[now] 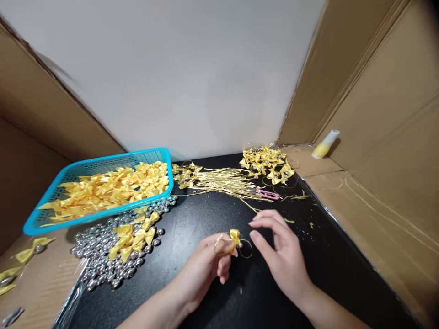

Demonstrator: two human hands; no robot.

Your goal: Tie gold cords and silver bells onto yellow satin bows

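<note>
Over the black tabletop (185,228), left fingers (225,247) tight on a yellow bow (235,235), right fingers (274,223) parted nearby.

Left hand (206,259): bare, smooth-skinned, slim across the palm
Left fingers (223,268): slender, rounded at the tips
Left forearm (156,307): bare as far as it shows, below the left hand, narrowing toward the wrist
Right hand (287,257): bare, to the right of the left hand, slim and smooth
Right thumb (263,248): rounded tip, nail detail too small to tell
Right forearm (327,305): bare, smooth, slender
</note>
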